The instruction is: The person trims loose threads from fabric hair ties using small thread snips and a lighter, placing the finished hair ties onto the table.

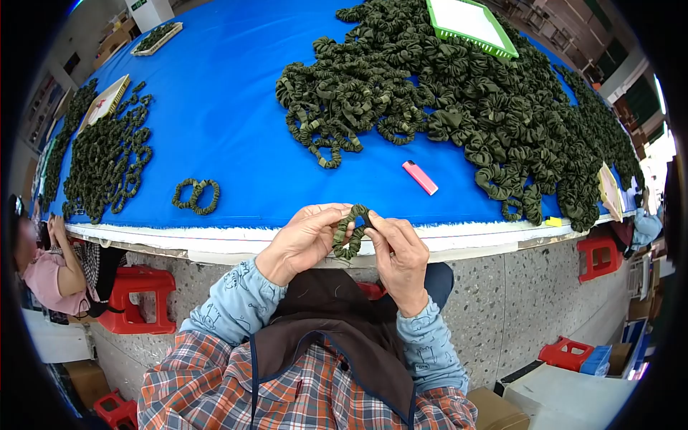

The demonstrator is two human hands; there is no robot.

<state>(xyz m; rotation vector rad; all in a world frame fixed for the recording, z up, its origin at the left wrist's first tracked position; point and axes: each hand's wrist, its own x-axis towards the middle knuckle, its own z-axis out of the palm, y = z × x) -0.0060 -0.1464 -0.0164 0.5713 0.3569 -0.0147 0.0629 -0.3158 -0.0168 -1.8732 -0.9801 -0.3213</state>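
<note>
A dark green gathered scrunchie is held between my hands just in front of the table's near edge. My left hand pinches its left side with thumb and forefinger. At its upper right, the thumb and fingers of my right hand close on the band. Left of my hands, two scrunchies lie side by side on the blue cloth. Beyond my right hand lies a pink lighter. A large heap of scrunchies spreads behind it, with smaller linked-looking ones at its left.
A green-rimmed basket rests on the heap. Another scrunchie pile and a pale tray are at left. Co-workers sit at left and far right. Red stools stand on the floor.
</note>
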